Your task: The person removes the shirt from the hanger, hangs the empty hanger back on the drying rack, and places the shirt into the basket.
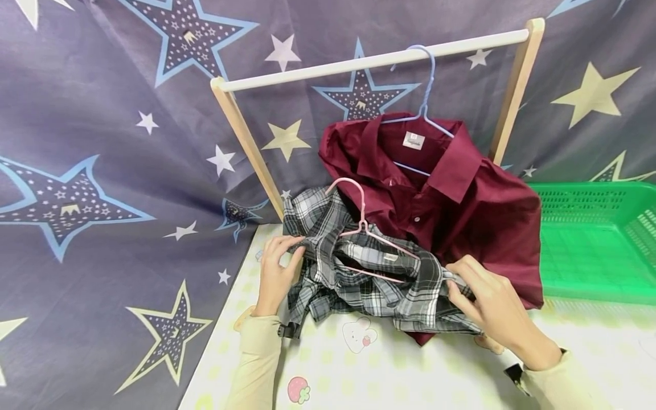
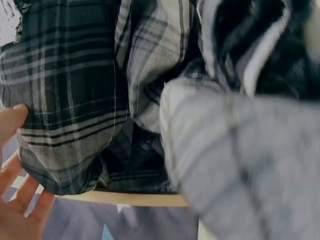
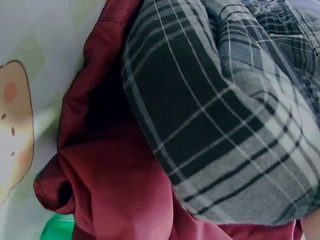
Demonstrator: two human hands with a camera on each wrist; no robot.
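A grey-and-black plaid shirt [image 1: 376, 293] has a pink hanger [image 1: 363, 208] inside its collar, the hook standing up free of the rail. My left hand [image 1: 277, 270] pinches the shirt at its left shoulder; in the left wrist view the thumb [image 2: 12, 120] lies over the cloth and the fingers go behind it. With thumb and fingers, my right hand [image 1: 487, 299] grips the opposite shoulder. In the right wrist view plaid cloth [image 3: 215, 120] hides nearly all of that hand. Behind hangs a maroon shirt [image 1: 492, 210] on a blue hanger [image 1: 429, 85], partly covered by the plaid one.
The blue hanger hooks over the white rail [image 1: 307, 73] of a wooden-legged rack [image 1: 516, 91]. A green plastic basket [image 1: 589, 250] stands at the right. A patterned cloth covers the table [image 1: 328, 364], and a star-printed curtain [image 1: 102, 273] hangs behind and to the left.
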